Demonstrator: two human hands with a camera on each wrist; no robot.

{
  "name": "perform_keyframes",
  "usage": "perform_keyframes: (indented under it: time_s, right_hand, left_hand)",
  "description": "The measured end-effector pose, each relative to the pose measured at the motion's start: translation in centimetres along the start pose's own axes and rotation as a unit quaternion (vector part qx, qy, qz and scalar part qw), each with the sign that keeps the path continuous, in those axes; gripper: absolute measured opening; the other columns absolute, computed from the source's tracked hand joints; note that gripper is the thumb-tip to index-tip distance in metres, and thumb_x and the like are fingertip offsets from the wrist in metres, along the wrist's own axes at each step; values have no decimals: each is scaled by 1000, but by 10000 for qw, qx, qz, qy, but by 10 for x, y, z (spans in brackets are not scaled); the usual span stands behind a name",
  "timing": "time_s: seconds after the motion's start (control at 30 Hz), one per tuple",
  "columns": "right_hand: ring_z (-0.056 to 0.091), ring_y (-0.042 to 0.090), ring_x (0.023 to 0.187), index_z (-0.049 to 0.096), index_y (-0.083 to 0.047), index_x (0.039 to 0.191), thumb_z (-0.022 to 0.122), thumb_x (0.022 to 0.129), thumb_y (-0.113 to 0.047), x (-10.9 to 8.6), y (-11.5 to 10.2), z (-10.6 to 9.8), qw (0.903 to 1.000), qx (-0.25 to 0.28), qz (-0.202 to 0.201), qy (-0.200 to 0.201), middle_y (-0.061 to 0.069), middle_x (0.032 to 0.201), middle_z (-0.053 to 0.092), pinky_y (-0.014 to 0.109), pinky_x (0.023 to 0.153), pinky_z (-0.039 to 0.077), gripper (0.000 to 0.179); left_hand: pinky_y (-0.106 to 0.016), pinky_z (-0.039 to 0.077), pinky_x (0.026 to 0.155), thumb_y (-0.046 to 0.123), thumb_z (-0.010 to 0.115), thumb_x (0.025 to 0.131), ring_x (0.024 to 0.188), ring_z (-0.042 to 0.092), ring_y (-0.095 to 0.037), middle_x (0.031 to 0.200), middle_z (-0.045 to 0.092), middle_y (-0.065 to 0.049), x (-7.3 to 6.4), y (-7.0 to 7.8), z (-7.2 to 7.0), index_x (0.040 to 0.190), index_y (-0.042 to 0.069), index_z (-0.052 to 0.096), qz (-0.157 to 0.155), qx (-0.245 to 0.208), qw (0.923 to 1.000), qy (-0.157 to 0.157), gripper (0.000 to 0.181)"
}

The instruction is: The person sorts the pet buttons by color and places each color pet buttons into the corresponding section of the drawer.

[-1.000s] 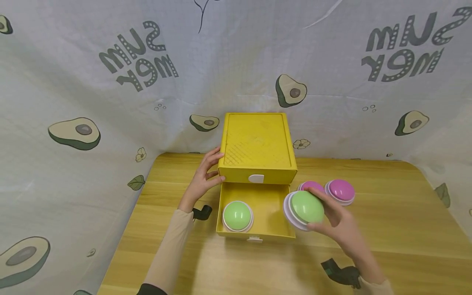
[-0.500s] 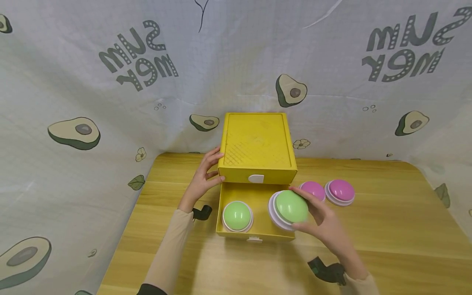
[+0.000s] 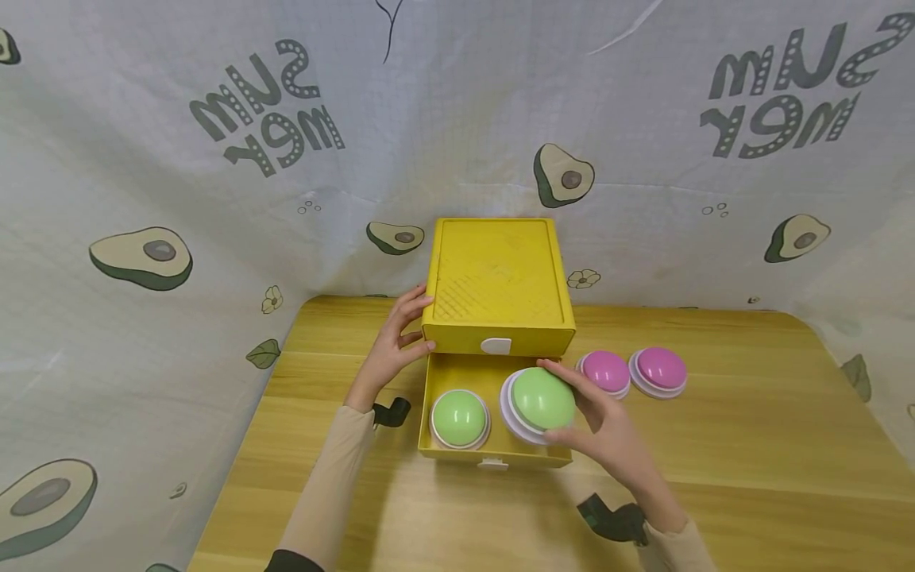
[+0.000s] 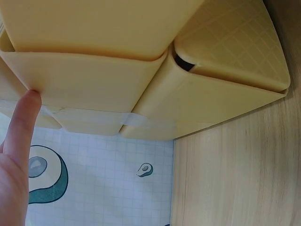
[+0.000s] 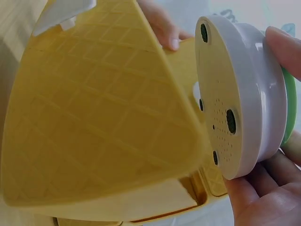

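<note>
A yellow drawer box [image 3: 500, 274] stands with its lower drawer [image 3: 496, 369] pulled out. Inside that drawer, on the left, sits a green buzzer button [image 3: 459, 418] with a white base. My right hand [image 3: 608, 429] grips a second green buzzer button [image 3: 545, 399] between thumb and fingers, tilted over the drawer's right part. Its underside [image 5: 221, 99], with dark feet and small holes, faces the drawer front in the right wrist view. My left hand [image 3: 393, 342] rests against the box's left side, thumb near the front edge; one fingertip [image 4: 32, 96] touches the yellow wall in the left wrist view.
Two pink buzzer buttons [image 3: 606, 372] lie on the wooden table [image 3: 758, 413], right of the box. Behind the box hangs a pale cloth [image 3: 457, 119] with avocado prints. The drawer's front wall carries a white handle [image 3: 493, 463].
My right hand has carried the green buzzer button leftward, from the drawer's right edge to over its right part. My left hand and the box have stayed in place.
</note>
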State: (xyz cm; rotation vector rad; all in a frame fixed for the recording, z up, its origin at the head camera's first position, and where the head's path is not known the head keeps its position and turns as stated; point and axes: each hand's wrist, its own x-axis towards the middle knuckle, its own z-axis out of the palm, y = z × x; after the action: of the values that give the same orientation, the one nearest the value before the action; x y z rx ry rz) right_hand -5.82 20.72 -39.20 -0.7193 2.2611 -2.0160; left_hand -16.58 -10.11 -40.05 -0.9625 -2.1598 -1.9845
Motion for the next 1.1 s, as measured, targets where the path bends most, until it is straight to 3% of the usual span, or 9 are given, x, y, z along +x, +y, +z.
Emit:
perform_keyframes:
  time_s: [0.07, 0.3, 0.6, 0.73, 0.87, 0.97, 1.1]
  right_hand:
    - [36, 15, 134, 40, -1, 144, 73, 75, 12, 1, 1, 2, 9999, -112, 28, -15, 14, 146, 41, 22, 107, 27, 77]
    - [35, 11, 134, 41, -3, 143, 74, 76, 9, 2, 6, 8, 9996, -274, 59, -40, 14, 146, 41, 22, 109, 25, 76]
    - [41, 9, 129, 46, -10, 142, 80, 75, -2, 1, 10, 13, 9957, -918, 76, 23, 10, 140, 47, 18, 105, 27, 75]
    - [45, 12, 123, 47, -12, 141, 82, 74, -8, 1, 11, 14, 9902, -1395, 61, -1, 8, 136, 49, 19, 101, 33, 76]
    - [48, 17, 120, 47, -12, 141, 82, 73, -10, 1, 13, 15, 9828, -1848, -22, -29, 7, 135, 50, 27, 98, 39, 77]
    - [49, 22, 119, 47, -11, 140, 83, 72, -11, 1, 14, 15, 9757, -2192, -75, -11, 7, 134, 51, 38, 95, 44, 77]
    - [49, 28, 118, 48, -10, 139, 84, 70, -13, 2, 14, 16, 9681, -2503, -122, -18, 9, 134, 51, 51, 90, 46, 78]
  left_hand:
    - [-64, 41, 90, -19, 59, 82, 127, 34, -50, 150, 14, -31, 0, 0, 0, 135, -2, 35, 5, -17, 10000, -2, 61]
    - [-59, 44, 90, -7, 65, 85, 128, 38, -38, 154, 19, -15, -1, -30, -4, 140, 16, 41, 87, 5, 10000, 28, 64]
    - [-61, 42, 91, -19, 61, 82, 128, 35, -44, 153, 14, -25, -1, -28, -4, 137, 1, 36, -48, -27, 10000, 75, 63]
    - [-62, 41, 91, -18, 60, 82, 127, 35, -46, 152, 15, -27, 0, -15, -2, 136, 1, 37, -66, -17, 10000, 72, 63]
    - [-63, 40, 92, -16, 60, 82, 127, 35, -47, 151, 17, -28, -1, -2, 0, 137, 9, 41, -62, -10, 10000, 65, 64]
    - [-64, 40, 91, -16, 60, 82, 126, 35, -48, 151, 17, -28, -1, -1, 0, 138, 13, 43, -38, -22, 10000, 62, 65]
    - [-65, 39, 91, -17, 60, 82, 126, 35, -49, 151, 16, -29, -1, -1, 0, 138, 8, 40, 17, -27, 10000, 53, 64]
